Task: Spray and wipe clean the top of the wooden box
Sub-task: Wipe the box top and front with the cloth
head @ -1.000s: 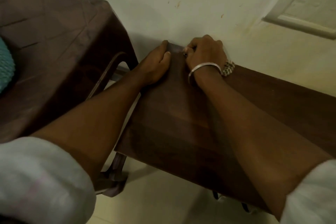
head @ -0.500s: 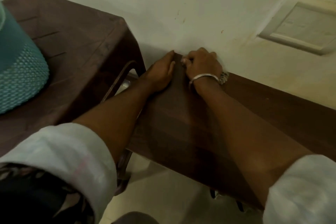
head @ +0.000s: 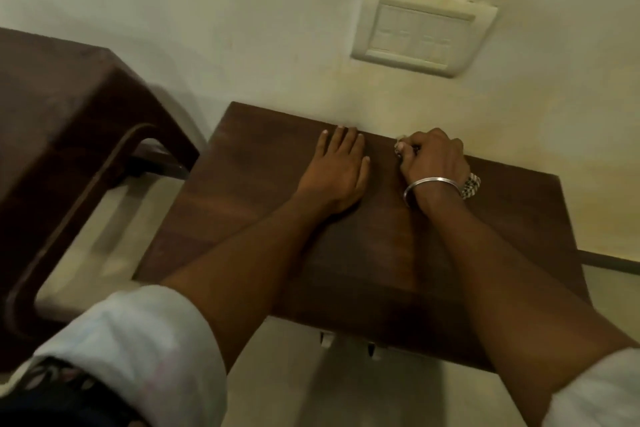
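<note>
The wooden box is dark brown and stands against the wall, its flat top filling the middle of the view. My left hand lies flat on the top, fingers straight and reaching the far edge by the wall. My right hand sits just to its right on the same edge, fingers curled round what looks like a small wad of patterned cloth. Bits of the cloth show by the thumb and beside the wrist; most of it is hidden under the fist. A silver bangle circles that wrist. No spray bottle is in view.
A dark brown plastic stool stands close to the box's left side, with a narrow strip of pale floor between them. A cream switch plate is on the wall above the box. A dark strip runs off to the right.
Both hands have slid right along the far edge, away from the box's left corner. The view has swung right, and the teal basket on the stool has left the frame.
</note>
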Motion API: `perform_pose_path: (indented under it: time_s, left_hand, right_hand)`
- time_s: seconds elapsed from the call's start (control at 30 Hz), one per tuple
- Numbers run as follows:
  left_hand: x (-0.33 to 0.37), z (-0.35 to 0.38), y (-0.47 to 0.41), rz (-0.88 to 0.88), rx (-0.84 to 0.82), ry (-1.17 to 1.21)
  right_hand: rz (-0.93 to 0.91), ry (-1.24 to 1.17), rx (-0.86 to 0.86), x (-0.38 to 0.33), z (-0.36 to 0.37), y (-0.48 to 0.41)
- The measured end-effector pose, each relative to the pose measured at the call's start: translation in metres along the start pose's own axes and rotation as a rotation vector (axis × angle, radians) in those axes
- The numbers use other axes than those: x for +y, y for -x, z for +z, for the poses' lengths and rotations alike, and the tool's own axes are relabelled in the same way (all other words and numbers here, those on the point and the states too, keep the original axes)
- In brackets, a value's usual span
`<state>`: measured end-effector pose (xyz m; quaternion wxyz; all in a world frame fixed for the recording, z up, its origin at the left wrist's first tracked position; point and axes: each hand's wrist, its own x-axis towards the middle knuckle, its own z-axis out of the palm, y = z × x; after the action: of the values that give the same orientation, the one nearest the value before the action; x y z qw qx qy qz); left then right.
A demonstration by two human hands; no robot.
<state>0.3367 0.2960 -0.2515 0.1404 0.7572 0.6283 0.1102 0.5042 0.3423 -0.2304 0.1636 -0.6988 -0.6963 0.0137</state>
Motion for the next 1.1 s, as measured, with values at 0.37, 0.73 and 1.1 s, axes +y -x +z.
perform_pose_path:
  time_s: [0.37, 0.73, 1.1]
  left_hand:
    - [0.096, 0.031, -0.031, 0.096, -0.069, -0.050]
    - [0.178, 0.063, 0.009, 0.202, -0.102, -0.030]
    - [0.188, 0.066, 0.114, 0.195, -0.071, -0.001]
  right_hand:
    - [0.220, 0.068, 0.041, 0.139, -0.042, 0.007]
    - [0.265, -0.050, -0.019, 0.195, -0.069, 0.049]
    - [0.283, -0.111, -0.068, 0.199, -0.103, 0.170]
